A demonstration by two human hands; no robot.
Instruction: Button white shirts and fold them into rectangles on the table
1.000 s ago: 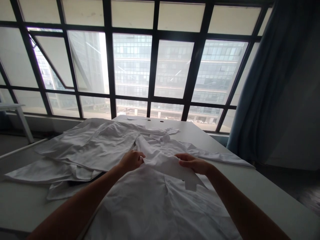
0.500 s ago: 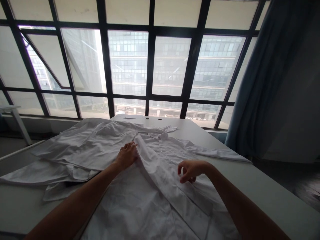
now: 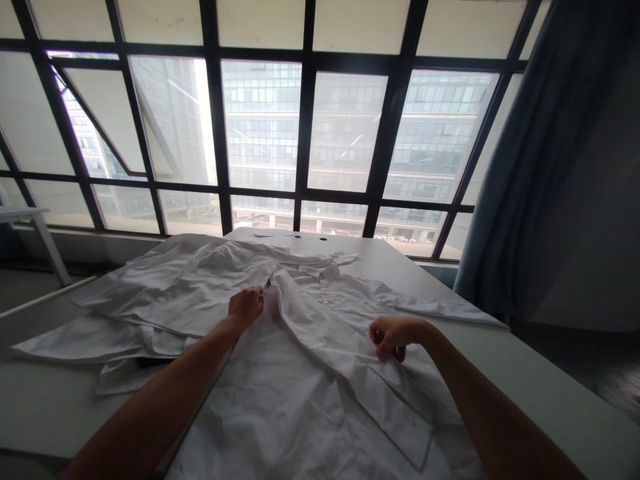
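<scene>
A white long-sleeved shirt lies spread over the table in front of me, its collar pointing toward the windows. One sleeve is laid diagonally across the body, with its cuff near the lower right. My left hand is closed on the shirt's left edge, close to the shoulder of that folded-over sleeve. Over the shirt's right side, my right hand has its fingers curled in a pinch at the cloth beside the sleeve. Its fingertips are partly hidden.
More white garments lie rumpled on the left of the white table. The other sleeve stretches toward the right edge. Tall windows stand behind the table, a blue curtain at right, another white table far left.
My left hand has shifted slightly left and its fingers have closed on the shirt's edge. My right hand has moved a little right, fingers tighter, and the cuff has shifted right.
</scene>
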